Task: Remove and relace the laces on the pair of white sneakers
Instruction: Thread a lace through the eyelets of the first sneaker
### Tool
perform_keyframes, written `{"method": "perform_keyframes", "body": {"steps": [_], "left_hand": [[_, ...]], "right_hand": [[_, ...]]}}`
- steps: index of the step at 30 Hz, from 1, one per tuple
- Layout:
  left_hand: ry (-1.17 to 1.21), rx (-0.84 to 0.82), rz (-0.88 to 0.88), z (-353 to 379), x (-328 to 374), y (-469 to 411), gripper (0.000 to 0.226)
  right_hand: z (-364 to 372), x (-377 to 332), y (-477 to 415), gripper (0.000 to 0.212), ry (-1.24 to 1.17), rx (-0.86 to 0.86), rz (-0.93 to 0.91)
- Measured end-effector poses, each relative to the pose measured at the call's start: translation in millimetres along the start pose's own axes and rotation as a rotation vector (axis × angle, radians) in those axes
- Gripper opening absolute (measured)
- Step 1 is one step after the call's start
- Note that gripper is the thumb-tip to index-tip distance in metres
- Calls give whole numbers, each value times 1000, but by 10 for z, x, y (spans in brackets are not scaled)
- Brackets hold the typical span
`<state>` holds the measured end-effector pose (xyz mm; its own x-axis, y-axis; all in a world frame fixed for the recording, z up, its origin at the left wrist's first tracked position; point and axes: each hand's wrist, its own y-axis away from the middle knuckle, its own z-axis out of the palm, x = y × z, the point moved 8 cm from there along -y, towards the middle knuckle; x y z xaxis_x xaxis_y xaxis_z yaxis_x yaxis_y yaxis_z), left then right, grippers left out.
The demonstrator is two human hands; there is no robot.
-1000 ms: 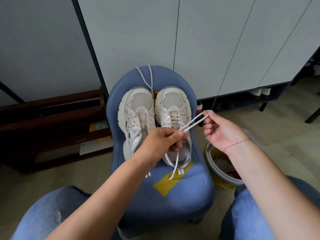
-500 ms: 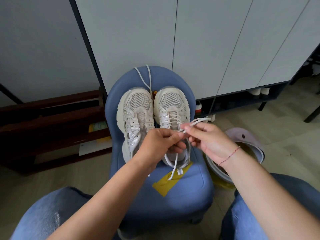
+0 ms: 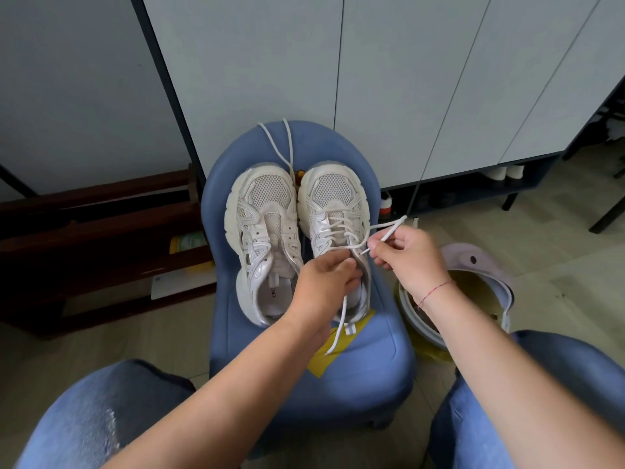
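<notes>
Blue chair [image 3: 372, 384], right hand [image 3: 411, 257] pinching lace [image 3: 392, 224]

Left hand [image 3: 326, 282] covers the collar of the laced sneaker [image 3: 333, 201] and a stretch of lace [image 3: 337, 328]; right forearm [image 3: 449, 326] screens part of the bin [image 3: 480, 265]; under-cabinet items [image 3: 507, 172] too small to identify; knees [image 3: 101, 418] cropped below.

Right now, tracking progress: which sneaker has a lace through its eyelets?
The right-hand sneaker: a white lace crisscrosses its tongue. On the left-hand sneaker the eyelets are bare.
</notes>
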<state>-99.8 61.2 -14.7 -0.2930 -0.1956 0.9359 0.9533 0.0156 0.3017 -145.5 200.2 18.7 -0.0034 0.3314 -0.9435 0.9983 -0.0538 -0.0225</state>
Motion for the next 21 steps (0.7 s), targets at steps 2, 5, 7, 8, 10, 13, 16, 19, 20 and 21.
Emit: {"method": "perform_keyframes", "body": {"steps": [2,5,7,8,10,13,16,19,20,21], "left_hand": [[97,-10,-27,12,7,24,29],[213,0,-77,22,-46,16,25],[285,13,-127,50,-111,9,21],[319,27,-156,61,-145,5,23],[395,47,-209,90,-189,5,24],[474,57,-264,122,-235,-3,22],[497,62,-289,129,-262,-20,27],[512,60,-296,136,-269,-28,28],[515,62,-302,132,-280,-35,27],[518,66,-310,130,-292,-43,26]], "right_hand": [[10,-22,-12,10,64,-3,-26],[61,-35,-38,13,126,-33,-52],[78,-32,-56,20,153,-37,-71],[81,-38,-60,22,168,-38,-81],[92,-47,-70,23,197,-39,-103],[117,-65,-94,23,219,-56,-133],[111,-22,-128,16,127,-100,-73],[75,48,-137,5,-32,-142,28],[63,63,-139,8,-76,-144,45],[53,68,-137,11,-99,-140,49]]}}
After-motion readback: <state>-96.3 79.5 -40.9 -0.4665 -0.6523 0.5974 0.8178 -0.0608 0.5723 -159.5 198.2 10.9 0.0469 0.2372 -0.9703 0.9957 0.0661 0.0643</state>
